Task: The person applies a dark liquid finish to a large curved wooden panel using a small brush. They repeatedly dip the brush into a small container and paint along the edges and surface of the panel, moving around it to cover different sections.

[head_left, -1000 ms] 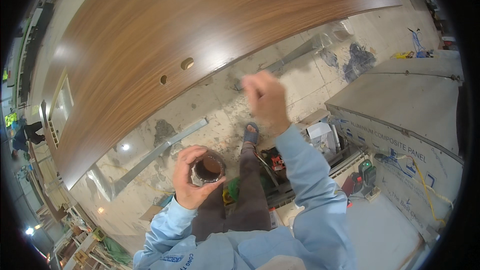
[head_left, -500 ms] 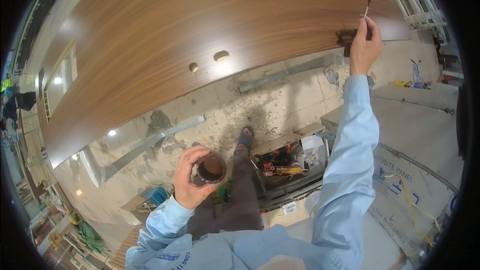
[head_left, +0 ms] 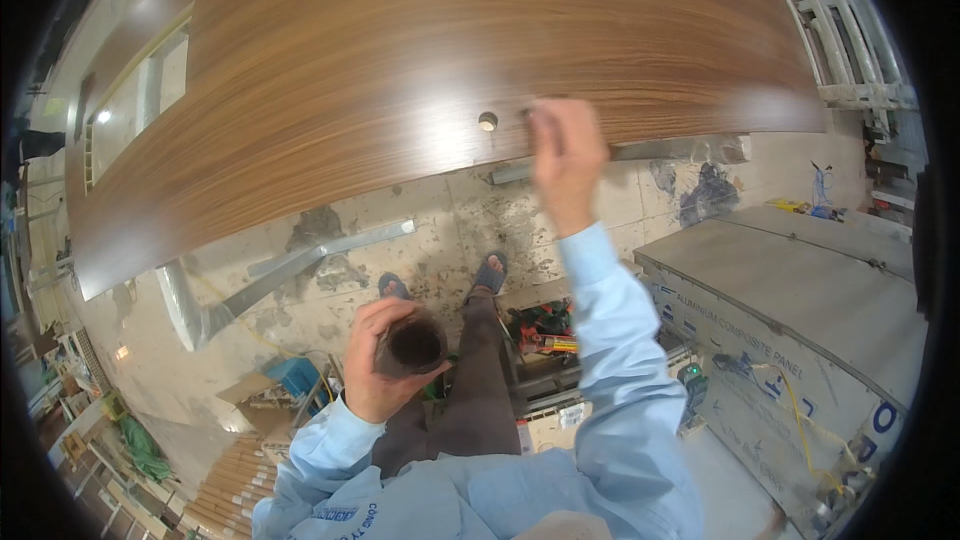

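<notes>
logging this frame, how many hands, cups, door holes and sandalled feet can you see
hands: 2, left hand and right hand
dark cups: 1, dark cup in the left hand
holes in the wood-grain door: 1, hole
sandalled feet: 2, and
total: 6

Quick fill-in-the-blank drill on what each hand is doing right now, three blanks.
1. The left hand holds a dark, round ____.
2. The right hand is raised to the wood-grain ____.
3. Just left of that hand, the door panel has a round ____.

Missing words: can; door panel; hole
</notes>
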`<state>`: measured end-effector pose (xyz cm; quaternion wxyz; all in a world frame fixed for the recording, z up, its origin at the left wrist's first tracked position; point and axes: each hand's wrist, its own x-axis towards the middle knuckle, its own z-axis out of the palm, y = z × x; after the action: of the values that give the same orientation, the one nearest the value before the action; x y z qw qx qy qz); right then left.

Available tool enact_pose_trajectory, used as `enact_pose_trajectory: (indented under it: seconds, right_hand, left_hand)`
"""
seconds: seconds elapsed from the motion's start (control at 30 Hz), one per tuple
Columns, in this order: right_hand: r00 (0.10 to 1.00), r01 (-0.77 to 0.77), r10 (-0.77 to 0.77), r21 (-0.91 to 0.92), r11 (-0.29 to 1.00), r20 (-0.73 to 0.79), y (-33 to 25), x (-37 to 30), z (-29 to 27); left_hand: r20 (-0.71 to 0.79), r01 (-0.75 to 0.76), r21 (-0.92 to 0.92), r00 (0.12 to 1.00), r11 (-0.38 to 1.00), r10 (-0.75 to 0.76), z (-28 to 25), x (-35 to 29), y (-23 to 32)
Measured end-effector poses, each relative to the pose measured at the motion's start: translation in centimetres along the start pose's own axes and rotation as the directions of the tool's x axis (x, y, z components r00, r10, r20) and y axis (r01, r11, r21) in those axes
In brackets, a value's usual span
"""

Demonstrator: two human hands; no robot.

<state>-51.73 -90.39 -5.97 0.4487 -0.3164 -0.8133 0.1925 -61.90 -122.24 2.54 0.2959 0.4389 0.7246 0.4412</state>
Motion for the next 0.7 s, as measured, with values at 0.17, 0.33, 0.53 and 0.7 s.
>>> enact_pose_trajectory:
  seconds: [0.17, 0.33, 0.53, 0.7]
  right_hand:
    - [0.973, 0.157, -0.208, 0.371, 0.915, 0.102, -12.9, -4.4, 9.9]
    - [0.939, 0.004, -0.242, 0.695, 0.719, 0.246, -23.2, -9.1, 15.1]
    - [0.896, -0.358, 0.14, 0.5, 0.789, 0.421, -23.0, -10.1, 8.8]
    - [0.747, -0.637, 0.637, 0.067, 0.768, -0.19, -12.3, -7.4, -1.7]
  left_hand:
    - [-0.048, 0.045, 0.023, 0.998, 0.999, -0.043, -3.9, -2.3, -0.3]
    - [-0.055, -0.004, 0.073, 0.998, 0.997, 0.008, -9.0, -5.1, -0.4]
    - [-0.092, 0.005, -0.097, 0.996, 0.995, -0.014, -11.9, -6.2, -2.0]
    - [-0.047, -0.018, -0.057, 0.999, 0.998, 0.015, -12.3, -5.2, -2.4]
